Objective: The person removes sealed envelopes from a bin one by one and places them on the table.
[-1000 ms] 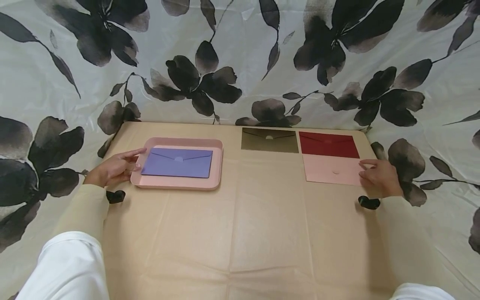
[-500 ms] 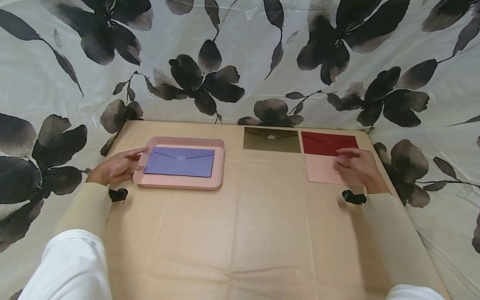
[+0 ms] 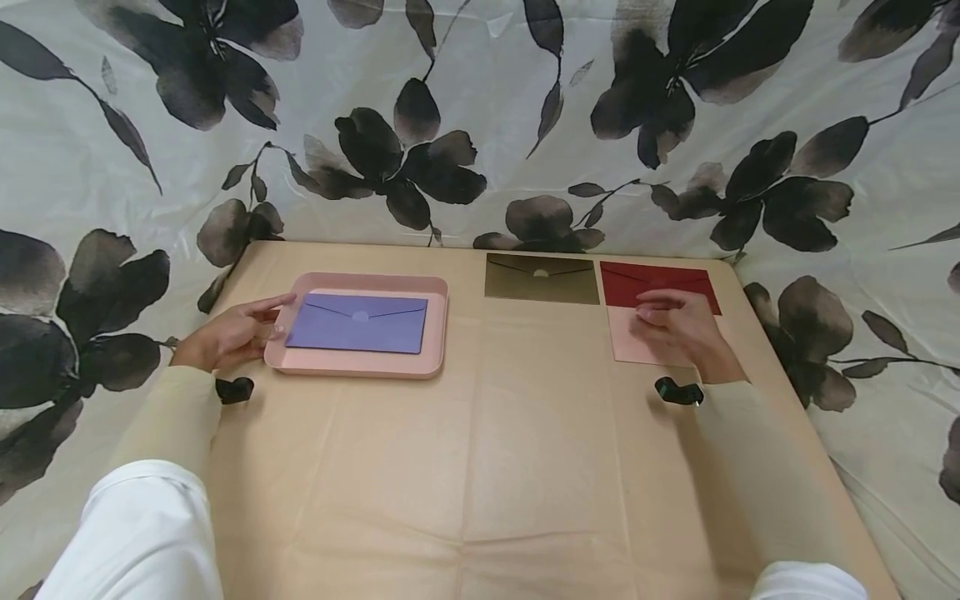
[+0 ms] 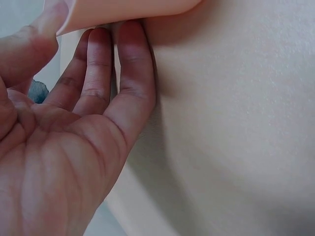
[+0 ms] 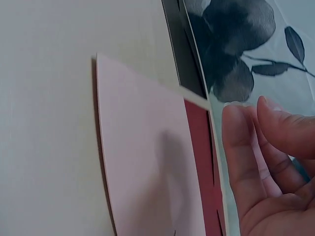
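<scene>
At the left of the table lies a pink tray (image 3: 352, 367) with a lilac envelope (image 3: 356, 336) inside it. My left hand (image 3: 228, 335) holds the tray's left edge; in the left wrist view the thumb (image 4: 37, 42) is at the rim and the other fingers reach beneath it. My right hand (image 3: 686, 329) hovers over a light pink envelope (image 3: 628, 343) and a red envelope (image 3: 626, 279), covering part of both. Its fingers are loosely bent with nothing between them. An olive envelope (image 3: 542, 280) lies left of the red one.
The table (image 3: 465, 467) has a tan, creased cover. Behind it and at both sides is white cloth (image 3: 510, 108) with dark flowers. The envelopes at the right lie near the table's back edge.
My right hand has moved left from the light pink envelope's right edge to above that envelope, and still holds nothing. The left hand and the tray have stayed in place.
</scene>
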The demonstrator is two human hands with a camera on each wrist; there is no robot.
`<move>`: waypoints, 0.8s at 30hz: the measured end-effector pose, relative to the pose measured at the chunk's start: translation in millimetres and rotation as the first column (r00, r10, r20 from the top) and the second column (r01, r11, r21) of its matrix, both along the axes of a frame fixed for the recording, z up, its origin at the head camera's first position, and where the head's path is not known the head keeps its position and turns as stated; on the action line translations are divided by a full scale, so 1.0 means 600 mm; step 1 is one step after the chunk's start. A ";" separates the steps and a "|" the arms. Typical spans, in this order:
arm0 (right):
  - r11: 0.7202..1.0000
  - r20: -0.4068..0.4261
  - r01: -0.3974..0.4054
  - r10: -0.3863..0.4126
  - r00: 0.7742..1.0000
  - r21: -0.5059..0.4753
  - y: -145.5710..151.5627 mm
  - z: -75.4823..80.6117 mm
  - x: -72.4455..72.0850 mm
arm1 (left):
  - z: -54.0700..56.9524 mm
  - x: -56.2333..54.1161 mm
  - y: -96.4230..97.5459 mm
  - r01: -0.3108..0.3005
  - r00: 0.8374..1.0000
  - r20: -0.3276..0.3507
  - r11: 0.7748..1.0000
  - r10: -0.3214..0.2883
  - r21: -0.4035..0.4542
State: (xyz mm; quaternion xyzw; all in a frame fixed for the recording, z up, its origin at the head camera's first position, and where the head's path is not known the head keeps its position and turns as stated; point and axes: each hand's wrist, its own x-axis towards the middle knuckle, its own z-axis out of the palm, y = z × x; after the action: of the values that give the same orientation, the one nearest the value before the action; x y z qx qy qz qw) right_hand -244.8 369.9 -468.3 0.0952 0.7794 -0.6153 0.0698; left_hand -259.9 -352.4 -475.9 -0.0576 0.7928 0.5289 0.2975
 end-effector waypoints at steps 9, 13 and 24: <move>0.998 -0.098 -0.064 0.065 0.993 0.013 -0.035 0.002 -0.004 | -0.004 0.002 0.002 0.014 1.000 0.006 1.000 -0.014 0.011; 0.997 -0.110 -0.078 0.078 0.991 0.006 -0.050 0.008 -0.007 | 0.001 0.002 0.002 0.012 1.000 0.000 0.999 -0.012 0.034; 0.985 -0.149 -0.124 0.106 0.983 -0.118 -0.077 0.008 -0.010 | 0.002 0.003 0.000 -0.009 1.000 0.011 0.999 0.009 0.031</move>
State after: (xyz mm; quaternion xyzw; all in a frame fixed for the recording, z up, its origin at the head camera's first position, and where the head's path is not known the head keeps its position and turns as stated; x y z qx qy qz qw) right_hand -250.6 323.4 -463.5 0.0014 0.7460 -0.6636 0.0556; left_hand -257.9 -352.2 -474.5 -0.0596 0.7824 0.5423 0.3003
